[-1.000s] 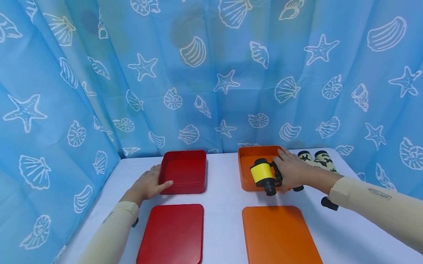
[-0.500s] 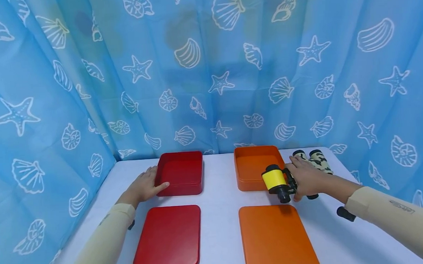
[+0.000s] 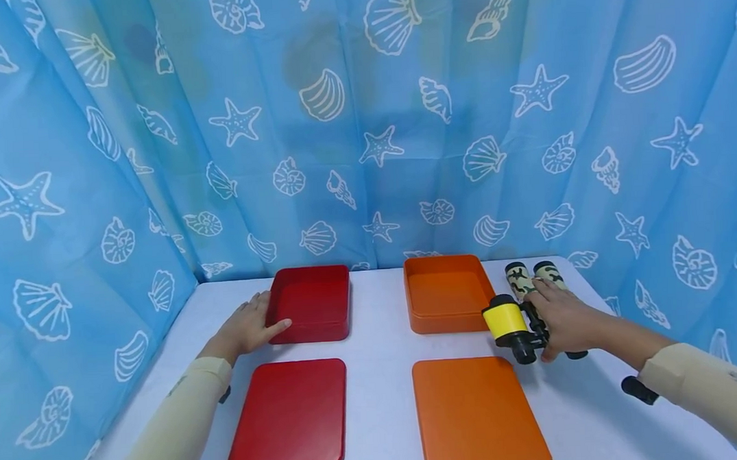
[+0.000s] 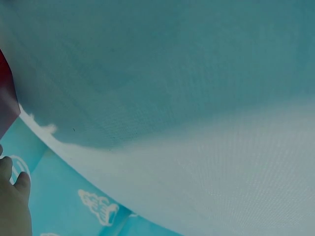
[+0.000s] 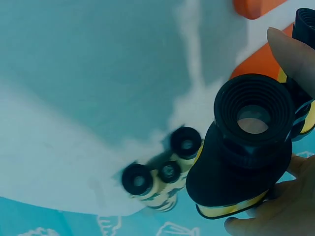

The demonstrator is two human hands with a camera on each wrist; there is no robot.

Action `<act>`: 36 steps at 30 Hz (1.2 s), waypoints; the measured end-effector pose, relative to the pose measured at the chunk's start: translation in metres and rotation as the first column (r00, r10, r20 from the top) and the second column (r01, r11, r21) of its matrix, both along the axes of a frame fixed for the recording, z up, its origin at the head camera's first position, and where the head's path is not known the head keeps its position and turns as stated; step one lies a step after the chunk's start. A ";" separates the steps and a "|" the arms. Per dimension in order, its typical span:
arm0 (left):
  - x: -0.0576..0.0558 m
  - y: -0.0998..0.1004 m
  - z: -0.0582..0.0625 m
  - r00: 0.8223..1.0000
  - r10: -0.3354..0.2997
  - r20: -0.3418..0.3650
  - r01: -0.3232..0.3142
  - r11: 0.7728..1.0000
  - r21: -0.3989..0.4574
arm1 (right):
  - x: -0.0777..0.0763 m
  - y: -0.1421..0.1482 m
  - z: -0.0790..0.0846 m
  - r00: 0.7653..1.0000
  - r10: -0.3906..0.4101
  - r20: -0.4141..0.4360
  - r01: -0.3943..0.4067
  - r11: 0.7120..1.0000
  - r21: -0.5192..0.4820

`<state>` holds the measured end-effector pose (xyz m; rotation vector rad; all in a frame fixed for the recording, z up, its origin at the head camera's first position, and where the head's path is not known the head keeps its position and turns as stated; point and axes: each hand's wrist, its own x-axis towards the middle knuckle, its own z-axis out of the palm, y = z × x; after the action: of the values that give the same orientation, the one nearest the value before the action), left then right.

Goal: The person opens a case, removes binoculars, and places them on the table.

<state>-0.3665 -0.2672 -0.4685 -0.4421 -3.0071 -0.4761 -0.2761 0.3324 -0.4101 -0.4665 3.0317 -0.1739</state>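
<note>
My right hand (image 3: 573,320) grips yellow-and-black binoculars (image 3: 505,320) from above, just right of the open orange box (image 3: 447,325). In the right wrist view, thumb and fingers go round the middle of these binoculars (image 5: 231,177), eyepiece toward the camera. Camouflage binoculars (image 3: 520,279) lie behind that hand, partly covered by it. At the left, my left hand (image 3: 243,328) rests on the near-left side of the open red box (image 3: 317,332), fingers fairly straight and thumb along its front. The left wrist view catches only fingertips (image 4: 15,206) and a corner of the red box (image 4: 7,101).
A red lid (image 3: 290,419) lies flat in front of the red box, and an orange lid (image 3: 481,414) in front of the orange box. A white cloth covers the table (image 3: 381,380). Blue curtains (image 3: 353,155) with shell prints enclose the back and sides.
My right hand has carried the yellow-and-black binoculars rightward and nearer, from over the orange box to beside it. The left hand stays at the red box. The head view has shifted slightly.
</note>
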 end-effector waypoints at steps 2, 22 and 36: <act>0.000 0.001 0.001 1.000 -0.001 0.002 0.001 1.000 -0.011 | 0.004 0.006 -0.002 1.000 0.007 -0.004 -0.007 1.000 0.011; 0.002 0.002 0.006 0.999 0.006 0.038 -0.005 0.999 -0.034 | 0.040 0.057 -0.022 0.999 0.037 -0.024 -0.037 0.999 0.016; -0.001 0.001 0.005 0.999 -0.002 0.040 0.003 0.999 -0.035 | 0.063 0.081 -0.045 1.000 -0.005 0.014 0.005 1.000 0.009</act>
<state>-0.3674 -0.2664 -0.4634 -0.4441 -3.0582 -0.4386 -0.2132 0.4130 -0.4546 -0.4553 3.0183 -0.1627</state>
